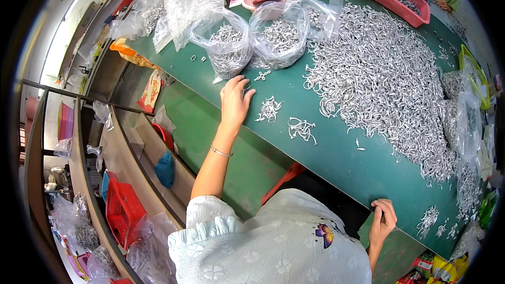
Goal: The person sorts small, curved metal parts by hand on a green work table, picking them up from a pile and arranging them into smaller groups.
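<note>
My left hand [236,100] rests on the green table [336,163] near its edge, thumb and fingers apart. A small silver piece shows in the gap between them. Just beyond it stands a clear plastic bag [226,55] of curved silver metal pieces, with a second such bag [279,42] to its right. Two little heaps of the pieces, one [270,109] nearer and another [302,130] farther right, lie beside this hand. My right hand [384,218] is at the table's front edge with fingers curled together; whatever they may hold is hidden.
A large pile of curved metal pieces [384,84] covers the right of the table. Behind it is a pink basket [397,0] of pieces, near another person's hands [439,0]. Shelves with a red basket [123,213] stand at left. Full bags line the right edge.
</note>
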The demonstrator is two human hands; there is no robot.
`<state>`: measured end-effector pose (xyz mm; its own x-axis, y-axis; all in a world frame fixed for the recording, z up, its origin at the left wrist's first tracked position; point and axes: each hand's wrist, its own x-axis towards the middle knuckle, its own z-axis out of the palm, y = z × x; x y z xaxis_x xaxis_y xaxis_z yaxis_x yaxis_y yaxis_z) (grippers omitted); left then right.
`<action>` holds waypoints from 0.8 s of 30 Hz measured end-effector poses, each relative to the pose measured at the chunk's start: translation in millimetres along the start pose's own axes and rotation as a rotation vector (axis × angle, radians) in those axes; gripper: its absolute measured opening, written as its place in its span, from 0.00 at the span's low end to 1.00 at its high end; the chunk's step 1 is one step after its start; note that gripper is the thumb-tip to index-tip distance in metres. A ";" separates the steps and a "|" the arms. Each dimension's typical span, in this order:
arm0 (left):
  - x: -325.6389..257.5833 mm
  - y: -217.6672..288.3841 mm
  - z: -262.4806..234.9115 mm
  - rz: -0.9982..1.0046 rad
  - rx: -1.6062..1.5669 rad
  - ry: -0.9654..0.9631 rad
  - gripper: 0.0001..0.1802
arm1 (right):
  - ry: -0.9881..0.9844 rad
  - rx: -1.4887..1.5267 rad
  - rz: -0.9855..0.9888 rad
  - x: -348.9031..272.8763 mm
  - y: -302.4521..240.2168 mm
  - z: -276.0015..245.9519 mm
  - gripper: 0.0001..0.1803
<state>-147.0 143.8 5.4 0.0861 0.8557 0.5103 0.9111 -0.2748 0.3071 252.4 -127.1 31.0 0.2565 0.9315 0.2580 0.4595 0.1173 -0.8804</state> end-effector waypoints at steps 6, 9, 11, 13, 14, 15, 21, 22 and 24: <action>-3.7 -12.9 -4.7 -0.176 -0.291 -0.134 0.15 | -0.029 0.002 -0.005 3.1 -1.4 1.6 0.04; -7.2 -10.3 -2.0 -0.114 -0.296 -0.013 0.13 | -0.020 0.000 -0.001 2.2 -2.0 1.7 0.04; -9.7 -9.1 -1.3 -0.065 -0.207 0.037 0.13 | -0.018 0.000 -0.001 0.4 -1.6 1.4 0.04; -6.5 -16.5 0.4 -0.016 -0.067 0.025 0.13 | -0.019 -0.001 -0.008 -1.0 -0.1 1.0 0.04; -4.1 -18.8 1.0 -0.030 -0.068 0.017 0.13 | -0.018 0.001 -0.009 -0.3 -1.3 1.5 0.04; -1.6 -24.3 3.1 -0.051 -0.073 0.016 0.13 | -0.017 0.003 -0.011 1.8 -3.0 2.5 0.04; -4.5 -2.8 -4.7 -0.035 0.053 0.219 0.12 | 0.001 0.003 -0.007 -0.7 -0.6 1.2 0.03; -5.9 19.3 -12.6 -0.030 0.008 0.245 0.11 | 0.005 0.002 -0.008 -0.9 -0.3 1.5 0.03; -16.4 64.7 -25.2 0.002 -0.218 0.163 0.11 | 0.008 -0.002 -0.004 -2.7 -0.7 2.1 0.03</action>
<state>-99.6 100.9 37.2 0.0057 0.7779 0.6284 0.8011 -0.3796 0.4627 249.7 -128.9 30.1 0.2616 0.9281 0.2650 0.4626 0.1204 -0.8784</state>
